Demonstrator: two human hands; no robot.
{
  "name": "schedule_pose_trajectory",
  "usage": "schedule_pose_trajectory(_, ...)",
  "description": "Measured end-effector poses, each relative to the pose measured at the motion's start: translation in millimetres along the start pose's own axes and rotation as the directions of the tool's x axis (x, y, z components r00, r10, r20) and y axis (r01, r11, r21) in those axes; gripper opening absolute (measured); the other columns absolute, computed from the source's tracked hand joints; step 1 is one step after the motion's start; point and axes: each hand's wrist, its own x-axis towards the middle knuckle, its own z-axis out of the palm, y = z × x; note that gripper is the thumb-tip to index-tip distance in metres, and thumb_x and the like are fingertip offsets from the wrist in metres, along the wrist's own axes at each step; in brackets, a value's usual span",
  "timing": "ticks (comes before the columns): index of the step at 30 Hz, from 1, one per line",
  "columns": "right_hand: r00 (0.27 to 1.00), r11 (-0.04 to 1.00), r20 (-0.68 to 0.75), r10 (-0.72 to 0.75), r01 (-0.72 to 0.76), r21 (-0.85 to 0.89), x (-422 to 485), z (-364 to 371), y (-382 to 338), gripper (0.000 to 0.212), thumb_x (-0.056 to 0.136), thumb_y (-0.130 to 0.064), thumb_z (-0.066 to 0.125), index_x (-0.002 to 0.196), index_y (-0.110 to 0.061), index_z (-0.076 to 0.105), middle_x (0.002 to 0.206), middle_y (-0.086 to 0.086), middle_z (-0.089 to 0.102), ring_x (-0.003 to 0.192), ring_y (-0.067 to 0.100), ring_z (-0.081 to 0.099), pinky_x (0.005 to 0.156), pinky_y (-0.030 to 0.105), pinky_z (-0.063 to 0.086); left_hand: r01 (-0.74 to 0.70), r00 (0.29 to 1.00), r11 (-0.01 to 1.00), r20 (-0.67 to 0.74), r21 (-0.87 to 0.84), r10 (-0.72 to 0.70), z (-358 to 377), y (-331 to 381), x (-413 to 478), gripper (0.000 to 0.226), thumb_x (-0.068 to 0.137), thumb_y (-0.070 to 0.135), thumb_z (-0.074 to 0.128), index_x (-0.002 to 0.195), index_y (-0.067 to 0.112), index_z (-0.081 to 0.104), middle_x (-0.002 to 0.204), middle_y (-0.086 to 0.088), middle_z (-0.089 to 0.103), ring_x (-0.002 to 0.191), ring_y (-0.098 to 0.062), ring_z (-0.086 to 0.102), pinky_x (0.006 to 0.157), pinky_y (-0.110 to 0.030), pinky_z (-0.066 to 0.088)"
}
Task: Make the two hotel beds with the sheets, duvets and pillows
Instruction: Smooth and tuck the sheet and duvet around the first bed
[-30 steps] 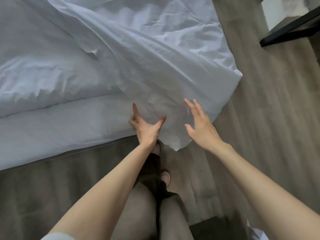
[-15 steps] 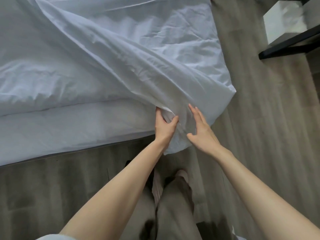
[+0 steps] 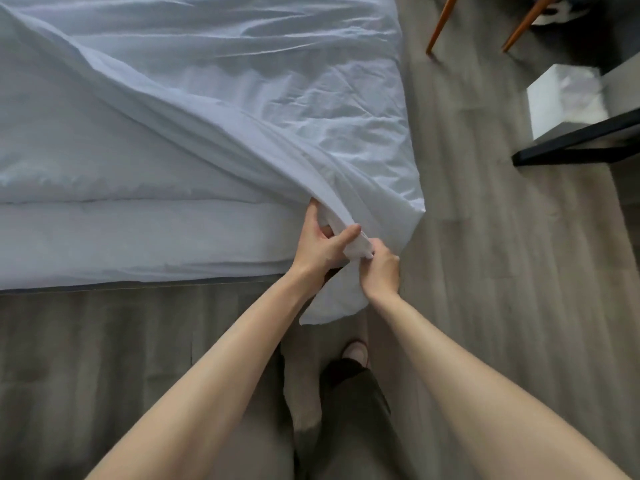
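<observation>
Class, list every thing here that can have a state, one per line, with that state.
sheet: rumpled, untucked, near corner bunched and lifted.
mattress: near side exposed.
left hand: curled round the bunched sheet corner.
right hand: pinches the same corner.
</observation>
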Motion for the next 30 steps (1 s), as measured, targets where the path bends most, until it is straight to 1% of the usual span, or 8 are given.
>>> schedule_pose_trajectory(4,0.991,0.985,0.045,-0.129,0.134,-0.110,17.5,-45.8,19.2,0.020,0.097,-0.012,0.037,0.098,-0.009,0.057,0.084,0.008,0.058,0.083,0.032,0.058,0.066,0.034,0.041,-0.049,0.999,0.997,-0.001,0.055,0.049,17.1,9.1,10.8,0.086,0.080,0.014,0.077,0.146,0.035,0.026,0.118,-0.016,0.064,0.096,-0.021,0.068,0.074,-0.027,0.056)
schedule_pose_trajectory(7,0.978,0.973,-0.002,-0.207,0.205,-0.106,28.4,-88.9,28.7,0.018,0.098,-0.011,0.035,0.097,-0.007,0.053,0.084,0.004,0.058,0.078,0.026,0.056,0.063,0.029,0.038,-0.074,0.997,0.981,0.020,0.178,0.072,33.9,22.5,18.2,0.100,0.079,0.024,0.079,0.151,0.040,0.012,0.088,-0.023,0.065,0.075,-0.019,0.062,0.076,-0.024,0.054)
schedule_pose_trajectory(12,0.966,0.968,-0.051,-0.252,0.251,-0.019,53.2,-166.3,-5.9,0.021,0.101,-0.017,0.028,0.091,-0.010,0.046,0.074,-0.005,0.051,0.068,0.019,0.048,0.053,0.026,0.031,-0.194,0.976,0.964,-0.062,0.181,0.208,80.3,66.8,32.3,0.091,0.089,0.012,0.068,0.155,0.025,0.006,0.046,0.020,0.041,0.047,0.003,0.042,0.055,-0.010,0.040)
schedule_pose_trajectory(14,0.945,0.941,-0.043,-0.324,0.317,-0.121,64.7,-192.2,-21.3,0.016,0.096,-0.013,0.032,0.097,-0.007,0.046,0.079,0.005,0.056,0.071,0.026,0.050,0.054,0.031,0.032,-0.256,0.960,0.941,-0.056,0.221,0.274,92.6,83.8,38.9,0.092,0.090,0.017,0.067,0.154,0.029,0.003,0.061,0.014,0.056,0.059,0.003,0.055,0.065,-0.010,0.042)
schedule_pose_trajectory(16,0.926,0.911,-0.034,-0.377,0.363,-0.197,78.9,-210.7,-35.9,0.015,0.094,-0.011,0.035,0.098,-0.006,0.048,0.082,0.010,0.057,0.070,0.029,0.050,0.054,0.033,0.032,-0.332,0.940,0.890,0.029,0.311,0.340,98.1,96.7,45.5,0.094,0.087,0.026,0.071,0.152,0.040,0.004,0.123,-0.005,0.062,0.109,-0.008,0.060,0.087,-0.012,0.040)
schedule_pose_trajectory(18,0.914,0.894,-0.015,-0.405,0.392,-0.215,94.1,-224.1,-52.5,0.013,0.094,-0.012,0.037,0.093,-0.006,0.048,0.078,0.010,0.056,0.068,0.030,0.050,0.052,0.034,0.030,-0.410,0.909,0.754,0.158,0.512,0.386,97.4,110.2,54.4,0.093,0.085,0.033,0.072,0.152,0.042,0.009,0.150,0.001,0.035,0.130,-0.007,0.038,0.100,-0.013,0.030)
schedule_pose_trajectory(26,0.898,0.884,0.145,-0.416,0.436,-0.167,146.8,-258.8,-109.8,0.030,0.081,-0.040,0.045,0.063,-0.018,0.036,0.061,0.001,0.043,0.066,0.027,0.041,0.058,0.036,0.029,-0.284,0.887,0.048,0.244,0.958,0.392,82.6,174.9,100.8,0.085,0.062,0.067,0.075,0.136,0.042,0.044,0.115,-0.006,0.025,0.109,-0.025,0.025,0.103,-0.039,0.027)
schedule_pose_trajectory(30,0.859,0.853,0.256,-0.443,0.492,-0.173,178.1,-268.7,-124.5,0.031,0.089,-0.036,0.052,0.076,-0.008,0.055,0.072,0.004,0.053,0.072,0.024,0.047,0.059,0.036,0.030,-0.246,0.935,-0.024,0.243,0.969,0.257,84.2,191.6,136.8,0.059,0.067,0.062,0.074,0.113,0.028,0.060,0.147,-0.008,0.028,0.138,-0.030,0.015,0.113,-0.045,0.002)
